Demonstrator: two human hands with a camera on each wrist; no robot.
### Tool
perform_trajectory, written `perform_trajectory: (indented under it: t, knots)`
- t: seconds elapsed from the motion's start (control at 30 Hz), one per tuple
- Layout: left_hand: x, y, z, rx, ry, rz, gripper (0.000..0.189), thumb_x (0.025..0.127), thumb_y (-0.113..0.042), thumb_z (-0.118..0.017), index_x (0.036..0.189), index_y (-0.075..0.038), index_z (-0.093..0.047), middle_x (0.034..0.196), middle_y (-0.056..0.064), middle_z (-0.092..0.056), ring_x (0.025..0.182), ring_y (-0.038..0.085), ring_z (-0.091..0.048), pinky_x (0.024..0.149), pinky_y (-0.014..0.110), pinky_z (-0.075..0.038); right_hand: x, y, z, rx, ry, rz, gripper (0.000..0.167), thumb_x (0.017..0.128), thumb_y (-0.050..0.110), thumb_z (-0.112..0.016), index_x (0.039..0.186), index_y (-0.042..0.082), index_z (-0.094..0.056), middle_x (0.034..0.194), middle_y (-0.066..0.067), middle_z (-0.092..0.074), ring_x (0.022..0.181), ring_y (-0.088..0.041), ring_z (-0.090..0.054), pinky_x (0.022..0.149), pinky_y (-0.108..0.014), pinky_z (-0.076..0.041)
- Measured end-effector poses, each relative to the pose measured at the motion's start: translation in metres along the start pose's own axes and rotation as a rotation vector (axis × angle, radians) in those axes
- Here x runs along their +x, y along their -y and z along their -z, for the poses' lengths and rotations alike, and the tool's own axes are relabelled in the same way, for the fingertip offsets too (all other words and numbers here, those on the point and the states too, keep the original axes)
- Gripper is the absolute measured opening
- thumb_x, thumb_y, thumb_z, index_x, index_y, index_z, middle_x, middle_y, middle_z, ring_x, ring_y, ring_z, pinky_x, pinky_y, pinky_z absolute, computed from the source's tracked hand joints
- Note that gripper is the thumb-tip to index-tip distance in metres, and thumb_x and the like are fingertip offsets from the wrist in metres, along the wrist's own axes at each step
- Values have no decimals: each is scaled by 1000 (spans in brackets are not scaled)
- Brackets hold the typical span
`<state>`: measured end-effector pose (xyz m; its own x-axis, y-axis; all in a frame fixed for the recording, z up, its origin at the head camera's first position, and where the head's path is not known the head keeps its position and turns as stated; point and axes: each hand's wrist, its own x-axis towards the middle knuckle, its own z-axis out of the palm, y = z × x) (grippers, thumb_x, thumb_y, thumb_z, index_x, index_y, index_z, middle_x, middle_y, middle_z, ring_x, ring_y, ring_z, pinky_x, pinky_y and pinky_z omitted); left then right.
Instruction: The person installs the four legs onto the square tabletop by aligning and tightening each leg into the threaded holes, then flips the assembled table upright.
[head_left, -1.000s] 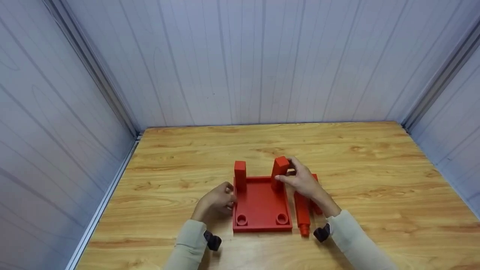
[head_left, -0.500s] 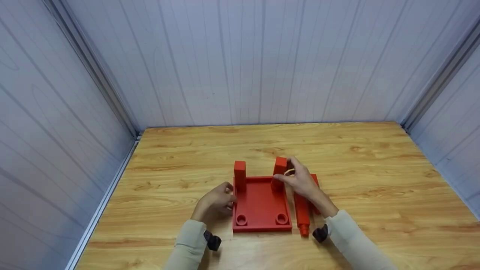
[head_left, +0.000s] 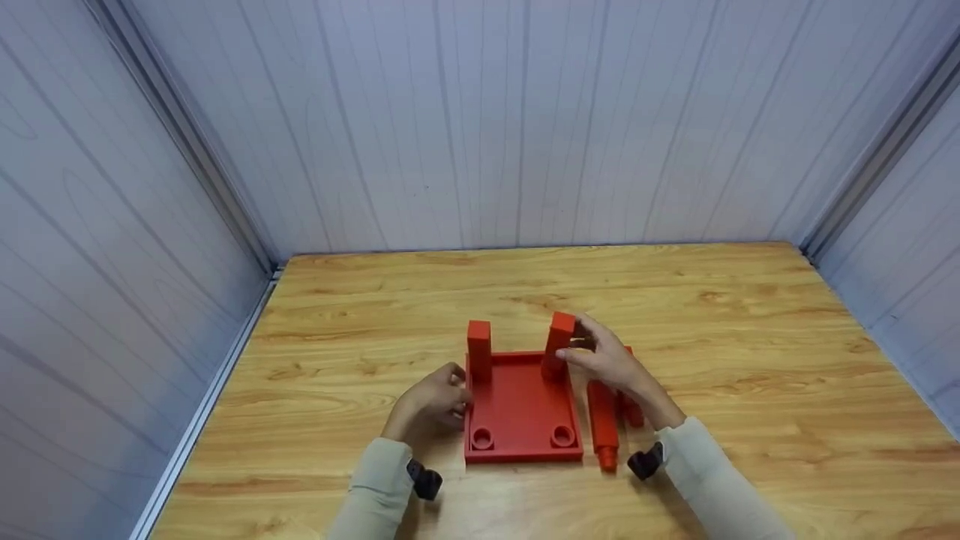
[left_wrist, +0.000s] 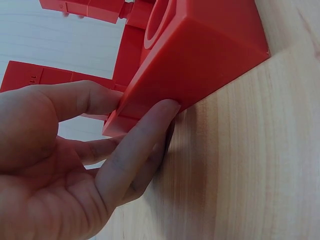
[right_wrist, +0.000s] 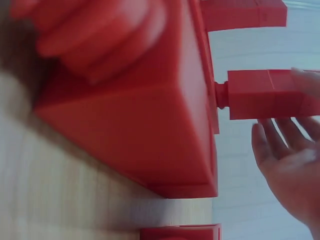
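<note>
A red square tray-like panel (head_left: 523, 405) with a raised rim lies on the wooden table. Bare round sockets show at its near corners, including the near-right socket (head_left: 562, 436). My left hand (head_left: 435, 396) holds the panel's left side, thumb at the rim and fingers along the outer wall. At the far-right corner my right hand (head_left: 607, 358) grips a red square leg (right_wrist: 260, 95) between thumb and fingers. A narrow threaded neck (right_wrist: 221, 95) shows between that leg and the panel. Another red leg (head_left: 480, 351) stands upright at the far-left corner.
Right of the panel lies a loose red leg (head_left: 603, 424), its threaded end toward the near edge. A second loose red piece (head_left: 632, 412) lies beside it, partly under my right forearm. Pale panelled walls (head_left: 480, 127) enclose the table at the back and sides.
The leg in my right hand has turned a little and shifted its lean slightly. My right thumb and fingers have changed position on it. The left hand and panel stay nearly still.
</note>
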<state>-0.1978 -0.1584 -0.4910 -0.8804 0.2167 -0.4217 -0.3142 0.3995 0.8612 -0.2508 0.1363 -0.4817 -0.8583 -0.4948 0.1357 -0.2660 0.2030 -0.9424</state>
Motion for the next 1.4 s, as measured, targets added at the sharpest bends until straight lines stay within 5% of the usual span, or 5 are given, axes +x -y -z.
perform_trajectory:
  t: [0.27,0.53,0.8,1.1,1.4]
  knots:
    - [0,-2,1,33,8,-4,39,87,-4,-55,123,3,-41,91,12,-51,70,20,-55,66,39,-57,1,1,4,74,101,33,56,94,16,-61,143,3,-38,138,-19,-49,123,-28,-50,96,-23,-47]
    - [1,1,0,-2,14,2,39,88,-2,-54,124,2,-40,89,13,-52,69,20,-55,66,40,-57,3,2,-3,-22,40,38,58,92,14,-62,143,1,-37,131,-19,-53,123,-35,-50,93,-24,-48]
    - [-1,0,-1,-42,6,6,40,87,0,-53,125,3,-39,87,13,-53,69,20,-55,67,42,-57,2,22,-13,-147,-95,74,48,88,5,-66,132,-2,-48,115,-19,-60,108,-34,-58,95,-50,-46]
    - [-1,-1,1,29,6,-17,41,86,-3,-55,124,4,-41,96,14,-52,71,20,-57,66,39,-57,7,-3,-11,-258,-231,175,37,82,16,-75,110,5,-55,94,-7,-61,91,-21,-61,83,-38,-53]
    - [0,0,0,-28,-3,-2,42,85,-1,-55,124,3,-39,89,14,-54,69,20,-57,66,40,-57,5,-3,-11,-243,-255,136,42,78,20,-79,107,5,-52,88,-7,-61,84,-19,-60,76,-30,-52]
